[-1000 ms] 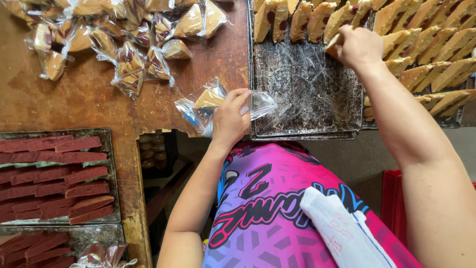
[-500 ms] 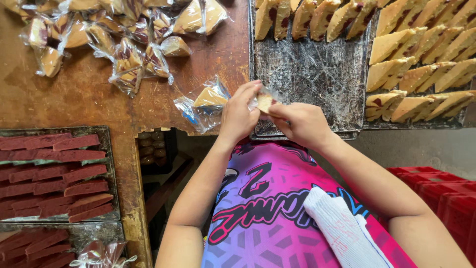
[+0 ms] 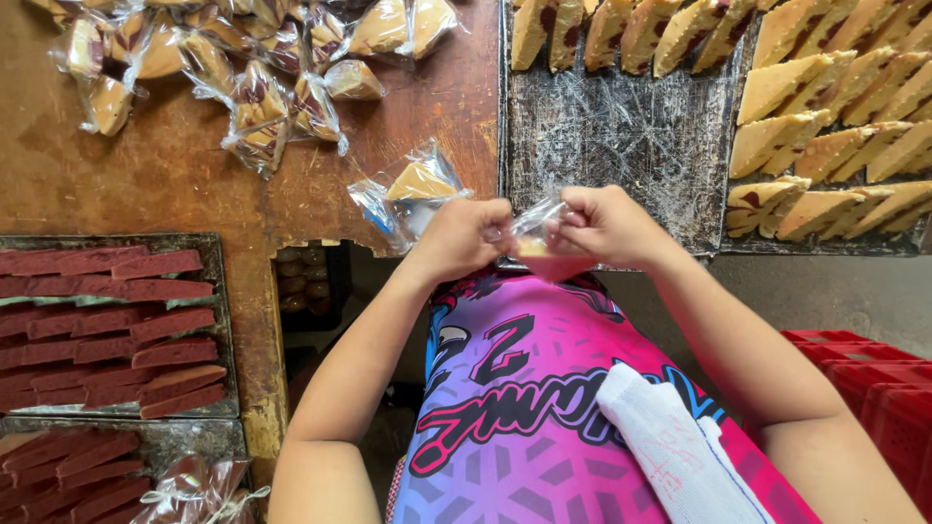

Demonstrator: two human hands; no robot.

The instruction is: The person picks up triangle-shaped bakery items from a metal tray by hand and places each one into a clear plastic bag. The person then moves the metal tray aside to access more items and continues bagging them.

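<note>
- The wooden table [image 3: 146,194] fills my view on the left, worn brown, with a gap at its near edge.
- A dark, scratched baking tray [image 3: 621,136] sits to the right of it, its middle bare, with wedge-shaped tan cakes [image 3: 835,136] lined along its top and right side.
- Two metal trays of dark red bars [image 3: 107,330] lie at lower left, bars stacked in rows.
- A pile of wrapped cake wedges [image 3: 243,68] in clear crinkled plastic lies at the table's top; none shows a label I can make out. One more filled bag [image 3: 413,194] rests just beside my left wrist.
- A white folded cloth [image 3: 670,446] lies across my lap.
- My left hand [image 3: 466,238] and right hand [image 3: 607,228] meet at the tray's near edge, fingers pinched tight on a small clear bag [image 3: 544,243] holding one wedge, between both hands and over my lap.
- Risk, as I judge it: the bag hangs past the tray edge, so a slack pinch could drop the wedge into my lap, or hard pulling could split the thin plastic.
</note>
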